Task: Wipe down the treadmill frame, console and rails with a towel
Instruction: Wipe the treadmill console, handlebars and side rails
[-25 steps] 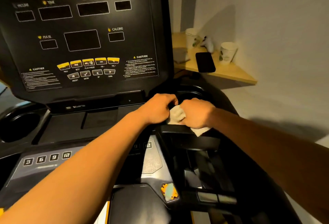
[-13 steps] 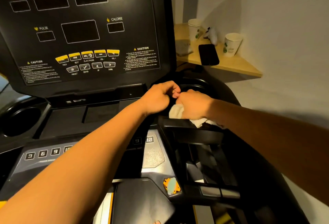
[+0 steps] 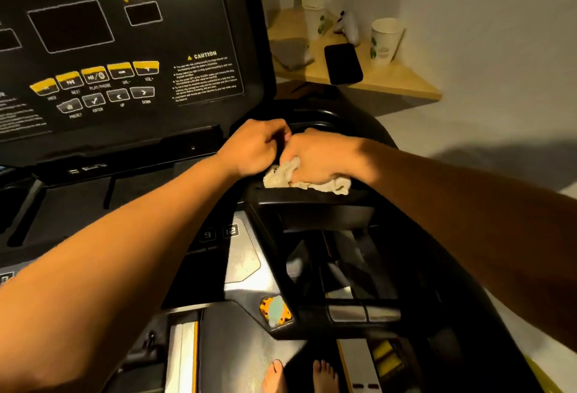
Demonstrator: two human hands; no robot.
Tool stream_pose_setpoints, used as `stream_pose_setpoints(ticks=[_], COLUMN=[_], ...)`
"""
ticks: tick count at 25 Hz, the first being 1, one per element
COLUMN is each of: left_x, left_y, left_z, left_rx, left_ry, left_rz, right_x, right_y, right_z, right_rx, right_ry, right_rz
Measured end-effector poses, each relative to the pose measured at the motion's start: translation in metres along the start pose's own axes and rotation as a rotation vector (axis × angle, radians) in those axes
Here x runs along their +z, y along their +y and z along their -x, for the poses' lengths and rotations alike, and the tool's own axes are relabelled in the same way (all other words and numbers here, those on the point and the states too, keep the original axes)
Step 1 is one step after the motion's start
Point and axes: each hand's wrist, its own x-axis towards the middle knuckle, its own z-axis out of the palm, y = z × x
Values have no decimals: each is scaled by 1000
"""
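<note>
A small crumpled beige towel (image 3: 307, 180) lies on the black treadmill frame (image 3: 312, 208) just right of the console (image 3: 125, 49), by the right cup holder (image 3: 315, 121). My right hand (image 3: 324, 158) grips the towel from above and presses it on the frame. My left hand (image 3: 254, 147) is curled right beside it, knuckles touching the right hand, fingers at the towel's left end; its grip is hidden. The black console panel with yellow buttons fills the upper left.
A wooden corner shelf (image 3: 402, 83) at upper right carries two paper cups (image 3: 384, 39), a black phone (image 3: 342, 63), a grey cloth and a white object. My bare feet (image 3: 298, 377) stand on the belt below. A white wall runs along the right.
The view has dropped and shifted, so the console sits higher and my feet show. More towel spreads out under my right hand. Both hands stay together at the same spot.
</note>
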Motion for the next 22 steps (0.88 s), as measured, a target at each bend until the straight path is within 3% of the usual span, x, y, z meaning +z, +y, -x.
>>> stream_pose_setpoints(ticks=[2, 6, 10, 18, 20, 22], left_x=[1, 2, 3, 5, 6, 6], left_y=[-1, 0, 2, 3, 4, 4], left_z=[-4, 1, 1, -1, -1, 0], left_rx=[8, -8, -32, -80, -73, -78], left_ry=[-20, -6, 38, 148, 137, 141], left_rz=[-53, -94, -7, 75, 72, 77], right_x=[2, -21, -30, 19, 21, 20], right_y=[2, 0, 0, -11, -4, 0], right_z=[-1, 16, 13, -19, -10, -5], right_rx=[-7, 93, 135, 156, 163, 173], right_ry=[48, -188, -307, 167, 175, 130], right_rz=[3, 374, 447, -203, -402, -368])
